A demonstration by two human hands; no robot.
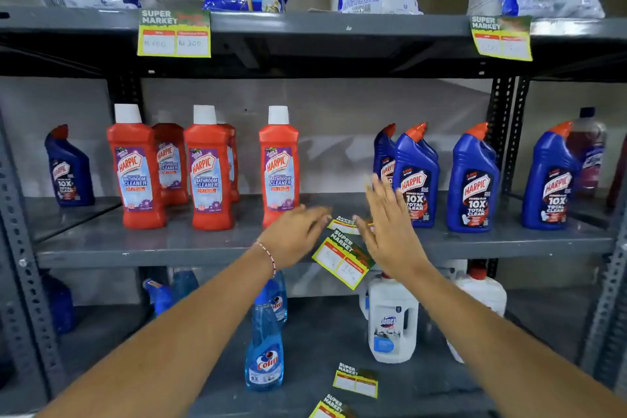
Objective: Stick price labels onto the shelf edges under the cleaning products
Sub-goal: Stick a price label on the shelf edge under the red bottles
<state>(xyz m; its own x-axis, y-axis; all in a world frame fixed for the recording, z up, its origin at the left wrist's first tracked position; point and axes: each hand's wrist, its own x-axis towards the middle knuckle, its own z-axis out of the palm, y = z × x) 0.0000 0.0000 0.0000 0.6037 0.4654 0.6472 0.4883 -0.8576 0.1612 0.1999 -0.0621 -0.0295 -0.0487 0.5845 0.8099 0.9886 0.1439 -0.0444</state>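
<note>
We see the grey shelf rack (169, 249) filling the view, its middle shelf edge just below both hands. Left of the left hand (294, 237) stand the red Harpic bottles (208, 170); right of the right hand (390, 229) stand the blue Harpic bottles (473, 180). Both hands are open with fingers spread and hold nothing. Between them a tilted price label (342, 263) hangs over the shelf edge, and a second label (344, 223) lies flat on the shelf just behind it.

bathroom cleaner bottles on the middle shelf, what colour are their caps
White caps on red bathroom cleaner bottles, seen clearly in the head view.
</note>
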